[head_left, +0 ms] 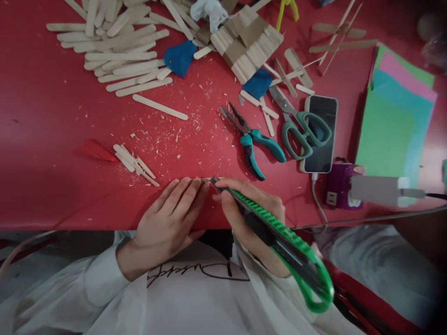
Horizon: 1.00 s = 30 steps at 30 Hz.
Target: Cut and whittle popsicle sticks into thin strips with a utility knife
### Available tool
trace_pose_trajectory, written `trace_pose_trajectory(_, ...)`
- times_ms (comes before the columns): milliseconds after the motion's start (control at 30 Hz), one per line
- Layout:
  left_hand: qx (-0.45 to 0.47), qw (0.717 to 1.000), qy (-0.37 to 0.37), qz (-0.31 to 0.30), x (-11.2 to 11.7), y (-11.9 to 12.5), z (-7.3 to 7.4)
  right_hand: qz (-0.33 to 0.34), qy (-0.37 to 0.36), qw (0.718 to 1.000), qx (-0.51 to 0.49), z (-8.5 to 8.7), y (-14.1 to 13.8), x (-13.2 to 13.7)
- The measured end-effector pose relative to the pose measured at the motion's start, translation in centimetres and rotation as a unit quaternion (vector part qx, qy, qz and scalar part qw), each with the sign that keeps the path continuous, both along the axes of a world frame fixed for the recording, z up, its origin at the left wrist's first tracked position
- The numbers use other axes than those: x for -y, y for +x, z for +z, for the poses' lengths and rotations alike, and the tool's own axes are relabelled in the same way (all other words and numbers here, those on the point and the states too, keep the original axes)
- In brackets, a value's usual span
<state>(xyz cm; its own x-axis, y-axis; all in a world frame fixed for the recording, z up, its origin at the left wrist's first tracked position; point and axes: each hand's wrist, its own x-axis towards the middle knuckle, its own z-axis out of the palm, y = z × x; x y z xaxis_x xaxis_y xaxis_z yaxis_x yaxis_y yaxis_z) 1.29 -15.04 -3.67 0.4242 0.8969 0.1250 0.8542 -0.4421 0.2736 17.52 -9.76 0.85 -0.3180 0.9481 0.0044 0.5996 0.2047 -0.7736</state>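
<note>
My right hand [256, 209] grips a green utility knife [279, 232], its handle slanting down to the right toward my body. The knife's tip rests at a thin wooden craft stick [205, 180] lying near the table's front edge. With fingers close together, my left hand [171, 218] holds that stick down from the left; most of the stick is hidden under the fingertips. Left of this hand lie a few split craft stick pieces [134, 163] and a red scrap [96, 150]. Beyond the hands, pliers [246, 137] with teal handles lie open.
A pile of craft sticks [122, 51] spreads at the back left, beside a wooden stick structure [247, 42]. Green-handled scissors [303, 132] overlap a phone [319, 153] on a charging cable. A purple adapter [344, 186] and coloured paper [391, 121] are at right. Shavings litter the red table [35, 139].
</note>
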Motion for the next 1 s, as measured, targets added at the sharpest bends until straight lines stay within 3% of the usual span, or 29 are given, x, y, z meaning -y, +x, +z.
trace_pose_trajectory(300, 0.007, 1.0, 0.006, -0.002, -0.1, 0.0, -0.1, -0.008, -0.008, 1.0, 0.005, 0.0, 0.0, -0.4)
trace_pose_trajectory(533, -0.028, 0.999, 0.021, 0.029, 0.1, 0.7, 0.5, -0.137, -0.016, 0.984, -0.113, -2.2, 0.2, 1.5)
trace_pose_trajectory(700, -0.044, 0.998, -0.001, 0.048, 0.4, 1.5, 1.3, -0.168, 0.016, 0.976, -0.136, -2.0, 0.5, 2.2)
trace_pose_trajectory(867, 0.051, 0.995, -0.08, 0.037, 0.7, 1.8, 2.1, -0.16, 0.01, 0.982, -0.101, -1.5, 1.1, 2.0)
trace_pose_trajectory(933, 0.099, 0.991, -0.084, 0.032, 0.6, 1.4, 2.5, -0.158, 0.006, 0.982, -0.1, -1.6, 1.2, 1.9)
trace_pose_trajectory(1000, 0.086, 0.993, -0.061, 0.046, 0.4, 0.8, 2.7, -0.153, 0.003, 0.982, -0.111, -1.7, 1.2, 1.9)
